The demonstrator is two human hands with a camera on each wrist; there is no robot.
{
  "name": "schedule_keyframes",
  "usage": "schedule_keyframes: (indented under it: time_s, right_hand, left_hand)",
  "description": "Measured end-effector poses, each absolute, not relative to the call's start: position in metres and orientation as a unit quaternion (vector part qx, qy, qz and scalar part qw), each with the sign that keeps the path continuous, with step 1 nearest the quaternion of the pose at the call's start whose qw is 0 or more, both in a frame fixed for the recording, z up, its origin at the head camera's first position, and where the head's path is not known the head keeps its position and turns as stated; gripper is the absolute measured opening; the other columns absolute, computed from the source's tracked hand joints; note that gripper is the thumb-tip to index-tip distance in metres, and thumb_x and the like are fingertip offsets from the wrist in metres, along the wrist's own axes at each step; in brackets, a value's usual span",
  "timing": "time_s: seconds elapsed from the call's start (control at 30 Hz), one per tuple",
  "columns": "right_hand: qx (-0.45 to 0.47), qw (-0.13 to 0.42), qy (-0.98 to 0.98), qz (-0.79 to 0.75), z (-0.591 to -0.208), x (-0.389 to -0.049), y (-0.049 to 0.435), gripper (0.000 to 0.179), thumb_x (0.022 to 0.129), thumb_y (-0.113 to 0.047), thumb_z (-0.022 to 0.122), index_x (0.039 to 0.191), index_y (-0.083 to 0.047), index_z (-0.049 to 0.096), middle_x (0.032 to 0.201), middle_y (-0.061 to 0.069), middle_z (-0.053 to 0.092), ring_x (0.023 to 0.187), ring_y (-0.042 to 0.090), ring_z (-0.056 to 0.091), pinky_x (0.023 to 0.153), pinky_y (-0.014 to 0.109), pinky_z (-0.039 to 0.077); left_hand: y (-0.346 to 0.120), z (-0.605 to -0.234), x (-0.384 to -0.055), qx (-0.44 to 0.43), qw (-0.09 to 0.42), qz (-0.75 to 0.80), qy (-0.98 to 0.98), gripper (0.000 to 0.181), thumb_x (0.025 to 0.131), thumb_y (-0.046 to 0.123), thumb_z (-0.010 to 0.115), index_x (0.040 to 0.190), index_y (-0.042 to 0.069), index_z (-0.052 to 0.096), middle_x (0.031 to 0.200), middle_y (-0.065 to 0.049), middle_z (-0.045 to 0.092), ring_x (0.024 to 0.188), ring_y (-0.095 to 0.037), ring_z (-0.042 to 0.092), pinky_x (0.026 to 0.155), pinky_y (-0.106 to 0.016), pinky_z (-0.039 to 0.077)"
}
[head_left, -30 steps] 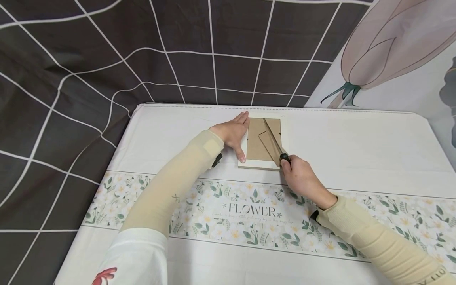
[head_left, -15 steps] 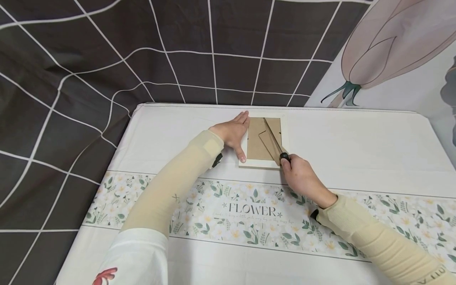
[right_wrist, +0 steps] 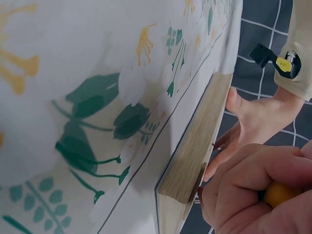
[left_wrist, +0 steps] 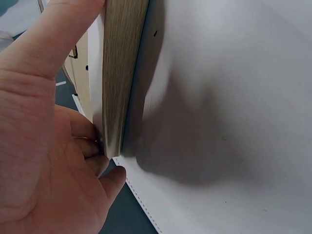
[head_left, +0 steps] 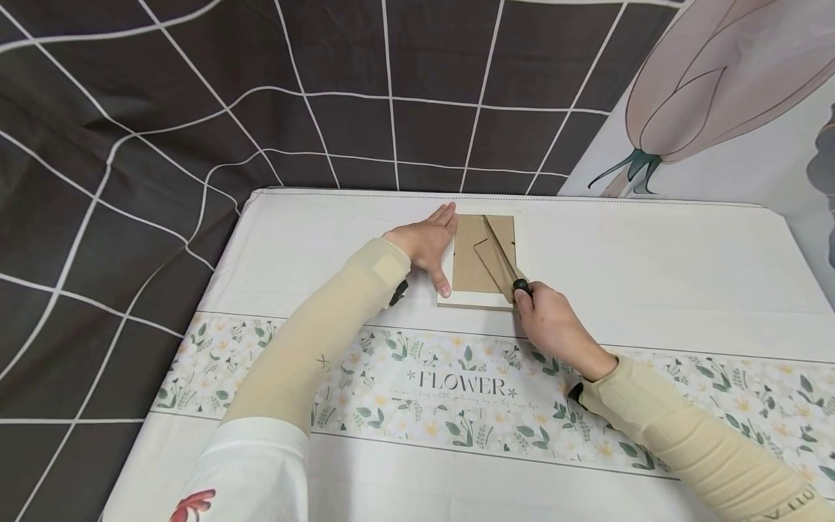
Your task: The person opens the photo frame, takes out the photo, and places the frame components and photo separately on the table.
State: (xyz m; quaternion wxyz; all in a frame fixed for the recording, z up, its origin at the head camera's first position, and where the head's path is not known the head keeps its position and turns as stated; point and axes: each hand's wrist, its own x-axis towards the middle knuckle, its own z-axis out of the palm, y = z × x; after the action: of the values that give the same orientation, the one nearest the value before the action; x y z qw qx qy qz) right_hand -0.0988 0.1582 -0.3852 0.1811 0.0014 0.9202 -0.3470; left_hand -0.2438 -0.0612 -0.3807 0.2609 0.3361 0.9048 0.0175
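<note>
A picture frame [head_left: 476,299] with a white rim lies back up on the table, its brown backing board [head_left: 466,250] showing. An outlined stand flap slants across the board. My left hand [head_left: 427,246] rests along the frame's left side, thumb and fingers spread; in the left wrist view the wood-grain frame edge [left_wrist: 121,73] lies by the thumb. With my right hand [head_left: 551,319] I grip a screwdriver [head_left: 501,251] by its dark handle near the lower right corner. Its shaft slants over the board toward the top. A yellow handle part [right_wrist: 280,193] shows between the right fingers.
The table [head_left: 652,275] wears a white cloth with a printed flower band [head_left: 404,420]. Behind and to the left hangs a dark cloth [head_left: 430,130] with white grid lines. A flower-print sheet [head_left: 691,109] hangs at the back right.
</note>
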Motion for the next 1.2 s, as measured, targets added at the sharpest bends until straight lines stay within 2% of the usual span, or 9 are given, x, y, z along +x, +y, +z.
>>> schedule_keyframes:
  time_s: [0.4,1.2]
  right_hand:
    - [0.001,0.183,0.918,-0.353,-0.3842,-0.0998,0.1603,0.038,0.11,-0.02,0.03,0.112,0.009,0.053,0.079,0.012,0.052,0.064,0.022,0.05,0.054,0.032,0.045]
    - [0.005,0.187,0.919,-0.347,-0.3831,-0.1002,0.1589,0.04,0.111,-0.02,0.03,0.117,0.011,0.053,0.084,0.015,0.054,0.069,0.024,0.053,0.057,0.032,0.046]
  left_hand:
    - [-0.0599,-0.3805,-0.2446,0.339,0.261,0.016,0.904,0.155,0.056,0.065,0.09,0.154,-0.013,-0.001,0.162,-0.028,-0.016,0.153,-0.035,-0.013,0.122,-0.033,-0.006]
    - [-0.0601,-0.3797,-0.2447,0.338,0.266,0.013,0.903,0.154,0.057,0.065,0.089,0.154,-0.013,-0.001,0.162,-0.028,-0.016,0.153,-0.035,-0.014,0.122,-0.033,-0.006]
